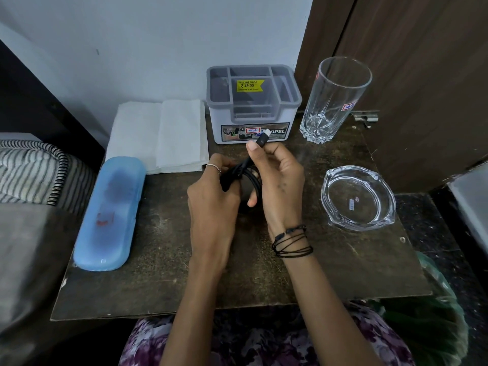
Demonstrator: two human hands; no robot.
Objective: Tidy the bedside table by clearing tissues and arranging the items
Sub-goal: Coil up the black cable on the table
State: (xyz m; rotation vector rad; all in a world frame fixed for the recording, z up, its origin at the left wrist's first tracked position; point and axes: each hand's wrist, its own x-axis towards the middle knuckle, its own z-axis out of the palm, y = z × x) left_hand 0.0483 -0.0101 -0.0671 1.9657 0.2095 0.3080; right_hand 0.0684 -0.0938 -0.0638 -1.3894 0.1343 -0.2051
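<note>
Over the middle of the dark bedside table point(343, 260), both my hands hold a coiled black cable point(249, 175). My left hand point(211, 196) grips the bundle of loops. My right hand point(280, 180) pinches the plug end, whose white tip point(266, 133) points up toward the organiser. Folded white tissues point(161, 136) lie flat at the back left of the table. A grey and white compartment organiser point(252, 104) stands at the back centre and looks empty.
A blue plastic case point(111, 215) lies along the table's left edge. A tall clear glass point(335, 99) stands at the back right, with a glass ashtray point(357, 198) in front of it. Striped bedding point(34, 170) is at the left, a green bag point(427, 313) at the lower right.
</note>
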